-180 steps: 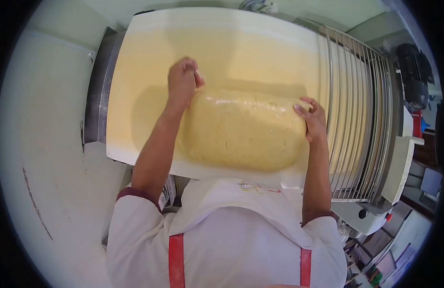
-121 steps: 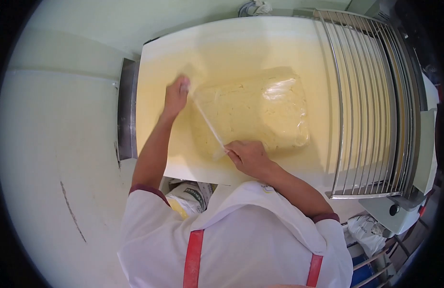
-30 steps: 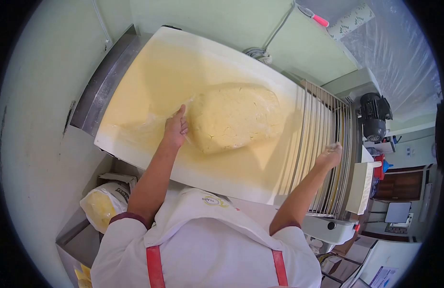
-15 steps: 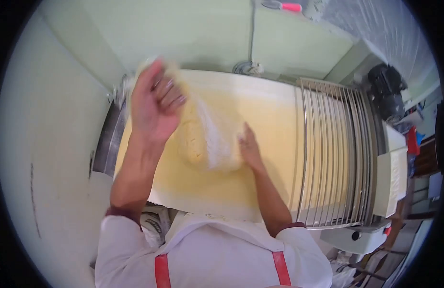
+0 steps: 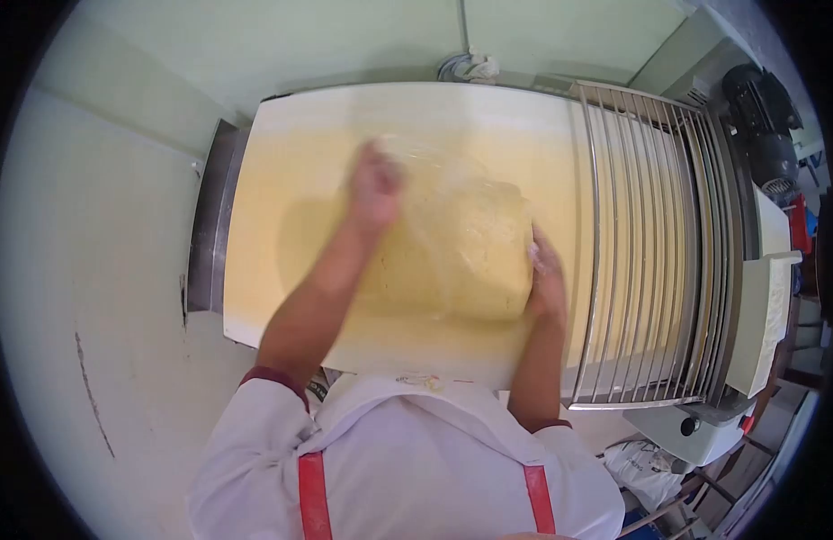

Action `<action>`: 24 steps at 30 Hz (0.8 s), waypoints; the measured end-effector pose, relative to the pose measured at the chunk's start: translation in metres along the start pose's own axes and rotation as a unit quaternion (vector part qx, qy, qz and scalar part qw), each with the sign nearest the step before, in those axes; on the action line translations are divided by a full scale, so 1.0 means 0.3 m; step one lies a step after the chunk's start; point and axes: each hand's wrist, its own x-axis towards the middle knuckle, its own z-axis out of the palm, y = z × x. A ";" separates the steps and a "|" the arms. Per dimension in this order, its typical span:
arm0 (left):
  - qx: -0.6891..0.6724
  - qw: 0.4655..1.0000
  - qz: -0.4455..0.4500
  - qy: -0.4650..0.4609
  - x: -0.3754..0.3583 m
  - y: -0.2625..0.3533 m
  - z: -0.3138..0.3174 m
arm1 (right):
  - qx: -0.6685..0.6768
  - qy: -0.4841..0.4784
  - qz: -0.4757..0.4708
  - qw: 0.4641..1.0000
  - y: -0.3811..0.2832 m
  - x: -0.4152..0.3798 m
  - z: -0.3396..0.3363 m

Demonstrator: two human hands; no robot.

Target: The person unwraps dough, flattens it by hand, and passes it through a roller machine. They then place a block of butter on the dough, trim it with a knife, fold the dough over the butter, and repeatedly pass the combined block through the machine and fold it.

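Note:
A thick, pale yellow block of dough [image 5: 488, 261] lies on the belt of a dough sheeter, right of its middle. Clear plastic film [image 5: 434, 166] stretches over the upper part of the block, smeared by motion. My left hand [image 5: 378, 187] is closed in a blurred fist at the upper left of the dough, gripping the film's edge. Against the dough's right side rests my right hand [image 5: 546, 274], its fingers stretched out along that side. Its fingertips are partly hidden by the block.
The yellow-dusted white belt [image 5: 282, 153] spreads under the dough. To the right stands a metal bar guard [image 5: 628, 261] over the sheeter's rollers, with a black motor [image 5: 763, 121] behind it. Pale walls close in at the back and left. A metal end tray [image 5: 214, 225] sits at the left.
My left hand has come down and right from its raised position, drawing the film across the dough. My right hand now touches the dough's right side. The camera view has shifted.

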 end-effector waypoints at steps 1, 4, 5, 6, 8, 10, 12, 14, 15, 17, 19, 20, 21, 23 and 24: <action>-0.056 0.997 0.030 0.043 0.001 0.126 -0.195 | -0.213 -0.005 -0.086 0.973 -0.101 -0.018 0.003; -0.020 0.918 0.232 0.319 -0.178 0.580 -0.757 | -0.389 0.143 -0.278 0.867 -0.174 -0.027 0.018; -0.037 0.858 0.289 0.424 -0.305 0.727 -0.967 | -0.389 0.129 -0.311 0.858 -0.208 -0.054 0.095; -0.070 0.804 0.335 0.486 -0.484 0.853 -1.162 | -0.388 0.112 -0.343 0.848 -0.215 -0.083 0.177; -0.142 0.749 0.401 0.508 -0.869 0.987 -1.393 | -0.435 -0.053 -0.377 0.816 -0.148 -0.174 0.395; -0.211 0.745 0.431 0.463 -1.191 0.994 -1.373 | -0.440 -0.272 -0.267 0.813 -0.022 -0.309 0.650; -0.206 0.719 0.466 0.472 -1.385 0.969 -1.296 | -0.540 -0.388 -0.268 0.697 0.148 -0.436 0.871; -0.181 0.736 0.493 0.428 -1.563 0.944 -1.232 | -0.633 -0.403 -0.301 0.589 0.263 -0.496 0.995; -0.157 0.762 0.500 0.379 -1.645 0.936 -1.218 | -0.651 -0.411 -0.298 0.565 0.332 -0.489 1.035; -0.128 0.770 0.528 0.334 -1.770 0.925 -1.129 | -0.623 -0.456 -0.335 0.540 0.408 -0.490 1.073; -0.065 0.749 0.538 0.382 -1.838 0.916 -1.072 | -0.523 -0.522 -0.361 0.569 0.388 -0.541 1.106; -0.007 0.738 0.523 0.426 -1.875 0.914 -1.061 | -0.470 -0.549 -0.348 0.597 0.332 -0.623 1.168; 0.124 0.724 0.471 0.488 -1.882 0.864 -1.085 | -0.395 -0.597 -0.362 0.597 0.298 -0.723 1.255; 0.314 0.859 0.307 0.265 -1.822 0.877 -0.817 | -0.288 -0.670 -0.321 0.605 0.262 -0.911 1.410; 0.332 0.883 0.241 0.227 -1.781 0.869 -0.727 | -0.262 -0.701 -0.273 0.604 0.281 -0.975 1.500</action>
